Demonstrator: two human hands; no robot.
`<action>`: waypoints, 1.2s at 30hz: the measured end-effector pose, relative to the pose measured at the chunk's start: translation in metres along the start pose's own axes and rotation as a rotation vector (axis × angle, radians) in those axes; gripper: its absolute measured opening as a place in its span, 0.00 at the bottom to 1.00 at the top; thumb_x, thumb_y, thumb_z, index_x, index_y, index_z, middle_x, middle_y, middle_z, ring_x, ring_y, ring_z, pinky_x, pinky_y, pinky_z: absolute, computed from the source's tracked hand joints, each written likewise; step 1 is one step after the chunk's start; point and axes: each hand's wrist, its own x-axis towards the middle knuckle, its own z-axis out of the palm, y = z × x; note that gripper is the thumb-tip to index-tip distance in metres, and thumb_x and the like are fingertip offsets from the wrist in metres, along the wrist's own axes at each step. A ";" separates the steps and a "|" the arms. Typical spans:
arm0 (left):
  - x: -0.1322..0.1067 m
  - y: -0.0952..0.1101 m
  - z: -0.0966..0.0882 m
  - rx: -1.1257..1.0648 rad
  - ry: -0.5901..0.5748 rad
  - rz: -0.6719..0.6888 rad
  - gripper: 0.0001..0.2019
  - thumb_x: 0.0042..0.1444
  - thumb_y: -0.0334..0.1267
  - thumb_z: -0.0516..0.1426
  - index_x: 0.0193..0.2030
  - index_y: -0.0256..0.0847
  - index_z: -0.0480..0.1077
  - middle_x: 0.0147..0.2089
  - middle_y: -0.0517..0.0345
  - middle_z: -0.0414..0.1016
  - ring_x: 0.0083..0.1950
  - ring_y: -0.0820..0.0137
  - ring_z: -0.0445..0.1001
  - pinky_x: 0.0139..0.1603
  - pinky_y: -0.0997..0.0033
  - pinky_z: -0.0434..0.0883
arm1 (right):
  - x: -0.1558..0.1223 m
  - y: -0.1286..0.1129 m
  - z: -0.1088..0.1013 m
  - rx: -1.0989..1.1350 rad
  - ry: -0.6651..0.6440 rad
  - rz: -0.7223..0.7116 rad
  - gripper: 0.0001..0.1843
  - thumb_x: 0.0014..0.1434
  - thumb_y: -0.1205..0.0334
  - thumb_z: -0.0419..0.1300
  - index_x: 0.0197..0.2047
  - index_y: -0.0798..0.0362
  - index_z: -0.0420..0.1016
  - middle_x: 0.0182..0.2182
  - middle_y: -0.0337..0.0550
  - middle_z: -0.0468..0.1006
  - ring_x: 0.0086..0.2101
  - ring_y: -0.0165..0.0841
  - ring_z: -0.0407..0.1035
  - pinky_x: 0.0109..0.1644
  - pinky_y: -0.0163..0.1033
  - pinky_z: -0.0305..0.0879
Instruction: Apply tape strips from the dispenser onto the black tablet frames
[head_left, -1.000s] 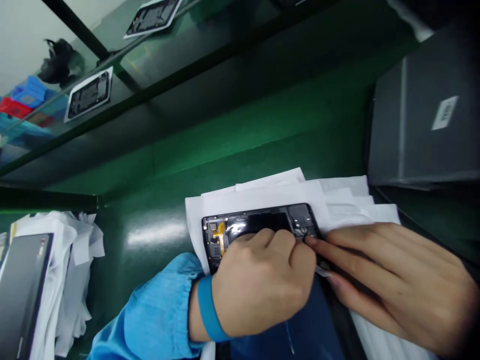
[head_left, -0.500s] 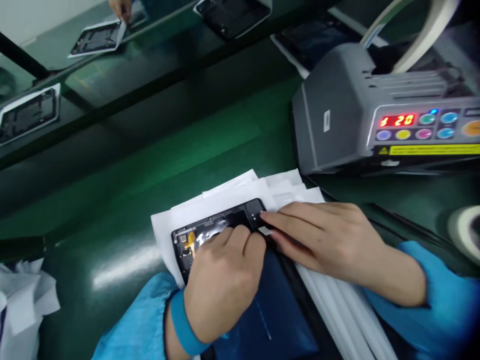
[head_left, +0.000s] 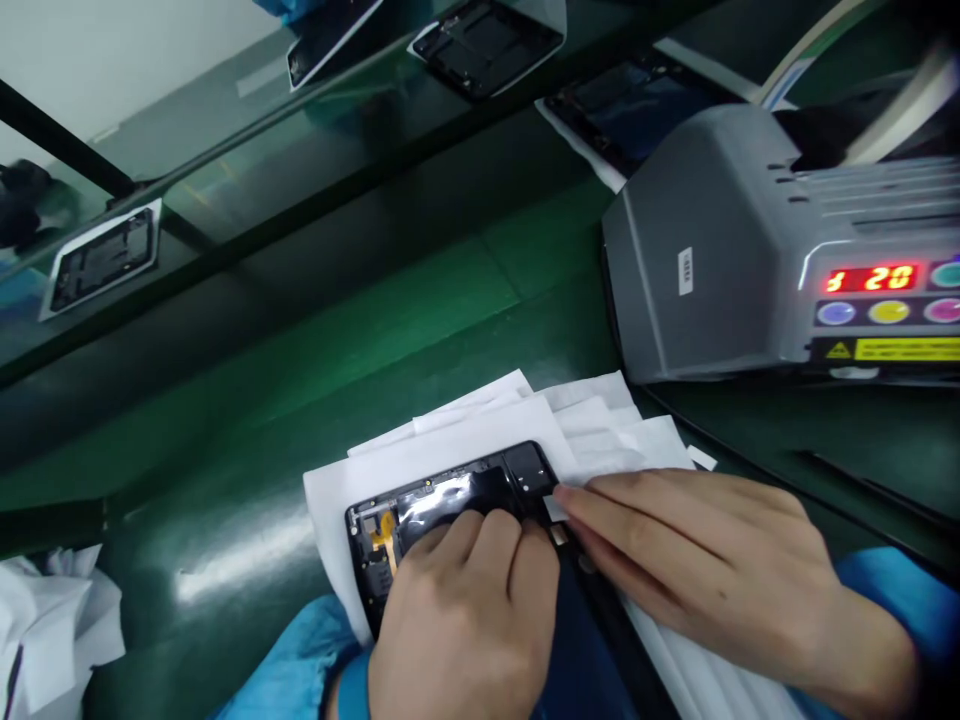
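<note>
An opened black phone [head_left: 450, 500], its inner parts and a small orange flex cable showing, lies on a stack of white sheets [head_left: 420, 455] on the green bench. My left hand [head_left: 469, 620] rests curled on the phone's near half, fingers pressed down on it. Stretched out flat beside it, my right hand [head_left: 697, 570] touches the phone's right end with its fingertips, next to a small white strip. Whether the right fingers pinch that strip is hidden. Both sleeves are blue.
A grey machine [head_left: 720, 250] with a red "1 20" display and coloured buttons stands at the right. Phone frames on white sheets [head_left: 105, 260] lie along the dark belt [head_left: 315, 190] behind. Crumpled white paper [head_left: 45, 620] sits at the lower left.
The view has swung to the right, so the grey machine came into sight. Both hands stay on the phone; the right fingertips have shifted slightly along its right end.
</note>
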 end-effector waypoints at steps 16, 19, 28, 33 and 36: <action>-0.001 0.001 0.004 0.032 0.009 -0.010 0.10 0.64 0.25 0.51 0.32 0.40 0.67 0.29 0.59 0.68 0.26 0.65 0.68 0.22 0.62 0.67 | 0.003 -0.001 0.004 0.008 -0.007 0.017 0.06 0.65 0.72 0.60 0.43 0.56 0.76 0.34 0.41 0.80 0.31 0.27 0.74 0.33 0.35 0.69; -0.002 0.002 0.005 0.040 0.014 -0.006 0.10 0.64 0.25 0.51 0.32 0.40 0.67 0.29 0.59 0.67 0.26 0.65 0.68 0.22 0.62 0.67 | 0.004 -0.002 0.002 0.020 -0.040 0.042 0.06 0.67 0.71 0.58 0.43 0.55 0.76 0.34 0.40 0.80 0.30 0.27 0.74 0.30 0.35 0.67; -0.002 0.002 0.003 0.049 0.021 0.001 0.10 0.63 0.25 0.52 0.32 0.40 0.66 0.28 0.59 0.67 0.26 0.65 0.68 0.22 0.62 0.67 | 0.016 -0.004 -0.004 -0.029 -0.116 0.068 0.13 0.70 0.67 0.51 0.39 0.53 0.78 0.31 0.40 0.78 0.27 0.27 0.72 0.27 0.36 0.64; -0.002 0.003 0.003 0.049 0.010 -0.002 0.10 0.64 0.25 0.50 0.33 0.39 0.67 0.29 0.59 0.68 0.26 0.65 0.68 0.22 0.63 0.67 | 0.021 -0.006 -0.006 -0.054 -0.205 0.033 0.17 0.70 0.68 0.48 0.38 0.54 0.78 0.30 0.41 0.77 0.27 0.29 0.72 0.27 0.36 0.64; -0.004 0.003 0.002 0.041 0.007 -0.009 0.10 0.64 0.25 0.50 0.34 0.38 0.67 0.29 0.58 0.68 0.26 0.66 0.68 0.23 0.64 0.68 | 0.015 -0.006 -0.003 -0.056 -0.209 0.016 0.17 0.70 0.68 0.48 0.39 0.53 0.78 0.32 0.42 0.78 0.28 0.29 0.72 0.29 0.36 0.65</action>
